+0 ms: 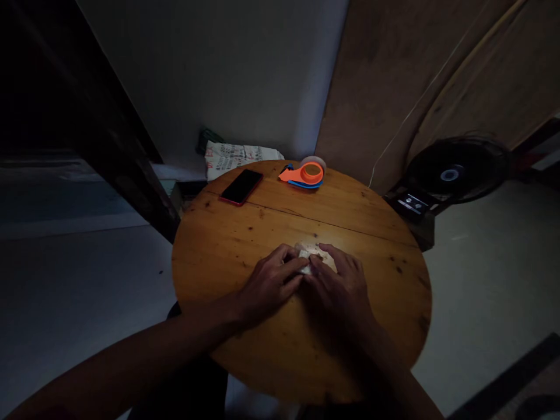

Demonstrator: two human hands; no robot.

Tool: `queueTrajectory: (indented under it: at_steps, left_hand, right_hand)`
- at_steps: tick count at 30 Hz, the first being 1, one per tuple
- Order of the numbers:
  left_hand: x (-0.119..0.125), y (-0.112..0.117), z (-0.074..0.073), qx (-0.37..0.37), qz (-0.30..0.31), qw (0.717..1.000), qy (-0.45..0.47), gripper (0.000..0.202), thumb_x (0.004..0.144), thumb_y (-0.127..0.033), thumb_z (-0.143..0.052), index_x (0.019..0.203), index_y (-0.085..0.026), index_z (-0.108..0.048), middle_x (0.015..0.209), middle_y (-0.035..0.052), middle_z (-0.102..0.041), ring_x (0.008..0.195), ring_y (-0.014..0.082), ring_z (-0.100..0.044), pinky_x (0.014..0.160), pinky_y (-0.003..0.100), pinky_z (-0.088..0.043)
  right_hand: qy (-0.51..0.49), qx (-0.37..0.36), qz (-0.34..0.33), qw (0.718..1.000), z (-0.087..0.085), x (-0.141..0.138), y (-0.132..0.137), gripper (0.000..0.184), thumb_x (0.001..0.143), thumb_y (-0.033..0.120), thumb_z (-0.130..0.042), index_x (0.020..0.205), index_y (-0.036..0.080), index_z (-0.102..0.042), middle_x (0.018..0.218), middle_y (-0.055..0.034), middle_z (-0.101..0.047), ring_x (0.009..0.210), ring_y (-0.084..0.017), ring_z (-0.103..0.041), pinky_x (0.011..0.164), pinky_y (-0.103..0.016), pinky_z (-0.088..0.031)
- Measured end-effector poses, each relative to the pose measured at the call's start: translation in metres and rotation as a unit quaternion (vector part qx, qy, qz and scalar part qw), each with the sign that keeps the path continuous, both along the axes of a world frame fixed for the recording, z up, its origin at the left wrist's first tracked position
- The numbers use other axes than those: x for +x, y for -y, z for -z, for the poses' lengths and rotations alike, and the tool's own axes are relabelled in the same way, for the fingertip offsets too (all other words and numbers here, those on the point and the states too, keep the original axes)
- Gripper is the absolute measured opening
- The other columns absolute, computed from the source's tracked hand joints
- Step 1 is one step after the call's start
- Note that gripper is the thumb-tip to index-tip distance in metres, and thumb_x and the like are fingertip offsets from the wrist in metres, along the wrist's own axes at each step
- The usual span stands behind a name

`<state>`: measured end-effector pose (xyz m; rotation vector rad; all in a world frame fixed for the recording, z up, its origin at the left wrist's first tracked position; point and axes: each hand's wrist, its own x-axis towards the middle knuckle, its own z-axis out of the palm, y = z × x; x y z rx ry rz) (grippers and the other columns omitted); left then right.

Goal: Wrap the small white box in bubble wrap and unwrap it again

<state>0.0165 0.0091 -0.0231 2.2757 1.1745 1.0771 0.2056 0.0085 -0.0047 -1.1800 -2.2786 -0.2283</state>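
Note:
Over the middle of a round wooden table (219, 256), my two hands meet around a small whitish, crumpled-looking thing (327, 261). My left hand (272, 279) has its thumb and fingers closed on the left side of it. From the right, my right hand (343, 283) presses its thumb and bent fingers against the same thing, with the index finger reaching over the far side. Bright light falls on its top. Fingers cover much of it, and its exact kind is not clear in the dim picture.
Toward the table's far edge lie a black-screened phone with a red edge (241, 187) and an orange and blue tape dispenser (306, 175). Behind is a printed white sack (240, 156) by the wall. A dark fan (455, 172) stands on the floor at the right.

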Motion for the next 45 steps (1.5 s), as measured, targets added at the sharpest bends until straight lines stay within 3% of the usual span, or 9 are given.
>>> queueTrajectory:
  at_steps: [15,20,23,27,32,36,40,45]
  left_hand:
    - [0.000,0.001,0.000,0.005,0.001,1.000,0.011,0.028,0.085,-0.019,-0.055,0.111,-0.024,-0.061,0.097,0.0038,-0.050,0.088,0.0150,-0.052,0.079,0.028,-0.048]
    - [0.000,0.001,-0.001,0.003,-0.004,1.000,0.003,0.025,0.085,-0.019,-0.055,0.109,-0.023,-0.062,0.095,0.0038,-0.050,0.087,0.0150,-0.052,0.078,0.027,-0.048]
    - [0.001,0.002,-0.002,0.005,-0.005,1.000,0.006,0.027,0.085,-0.020,-0.054,0.111,-0.024,-0.062,0.095,0.0035,-0.050,0.086,0.0145,-0.052,0.077,0.027,-0.048]
    - [0.000,0.003,-0.004,0.001,0.007,1.000,0.021,0.028,0.080,-0.018,-0.056,0.108,-0.022,-0.062,0.097,0.0049,-0.051,0.088,0.0154,-0.052,0.078,0.027,-0.048]
    - [-0.004,0.004,-0.006,0.012,-0.004,0.998,0.068,0.025,0.076,-0.014,-0.056,0.100,-0.019,-0.058,0.094,0.0047,-0.050,0.089,0.0169,-0.053,0.078,0.030,-0.049]
    - [-0.005,0.004,-0.006,-0.004,-0.030,0.997,0.076,0.015,0.079,-0.013,-0.053,0.092,-0.018,-0.056,0.090,0.0039,-0.050,0.086,0.0155,-0.052,0.066,0.024,-0.048]
    - [-0.003,0.004,-0.005,-0.042,-0.049,0.994,0.085,0.013,0.081,-0.013,-0.051,0.092,-0.018,-0.056,0.092,0.0040,-0.049,0.083,0.0140,-0.051,0.051,0.017,-0.040]
    - [-0.003,0.003,-0.003,-0.040,-0.049,0.994,0.086,0.016,0.083,-0.014,-0.050,0.096,-0.018,-0.059,0.093,0.0044,-0.048,0.085,0.0143,-0.051,0.050,0.016,-0.040]
  right_hand:
    - [-0.052,-0.023,-0.016,0.998,0.000,0.000,0.002,0.013,0.086,0.027,-0.057,0.097,0.020,-0.060,0.124,-0.0126,-0.058,0.111,-0.026,-0.055,0.091,-0.043,-0.042]
    - [-0.090,-0.035,0.000,0.995,-0.005,0.005,0.001,0.026,0.085,0.029,-0.058,0.108,0.018,-0.059,0.126,-0.0145,-0.056,0.114,-0.027,-0.054,0.093,-0.043,-0.042]
    - [-0.057,-0.032,-0.020,0.998,-0.005,0.005,0.000,0.030,0.085,0.028,-0.057,0.113,0.020,-0.061,0.130,-0.0141,-0.053,0.115,-0.027,-0.053,0.093,-0.044,-0.042]
    - [-0.030,-0.028,-0.031,0.999,-0.002,0.004,-0.001,0.025,0.086,0.024,-0.056,0.110,0.024,-0.063,0.126,-0.0112,-0.057,0.112,-0.026,-0.054,0.091,-0.044,-0.042]
    - [-0.090,-0.037,-0.036,0.995,-0.004,0.006,0.001,0.012,0.086,0.026,-0.057,0.095,0.022,-0.063,0.124,-0.0105,-0.059,0.110,-0.025,-0.056,0.092,-0.042,-0.041]
    - [-0.173,-0.054,0.010,0.983,-0.006,0.008,0.002,0.011,0.088,0.026,-0.053,0.092,0.021,-0.062,0.121,-0.0099,-0.059,0.113,-0.024,-0.054,0.094,-0.041,-0.041]
    - [-0.191,-0.061,0.049,0.978,-0.003,0.011,-0.001,0.014,0.089,0.025,-0.049,0.092,0.021,-0.063,0.122,-0.0094,-0.058,0.113,-0.025,-0.054,0.094,-0.043,-0.041]
    - [-0.167,-0.050,0.032,0.984,0.000,0.013,-0.002,0.021,0.090,0.022,-0.047,0.102,0.022,-0.064,0.124,-0.0094,-0.056,0.111,-0.024,-0.055,0.092,-0.043,-0.043]
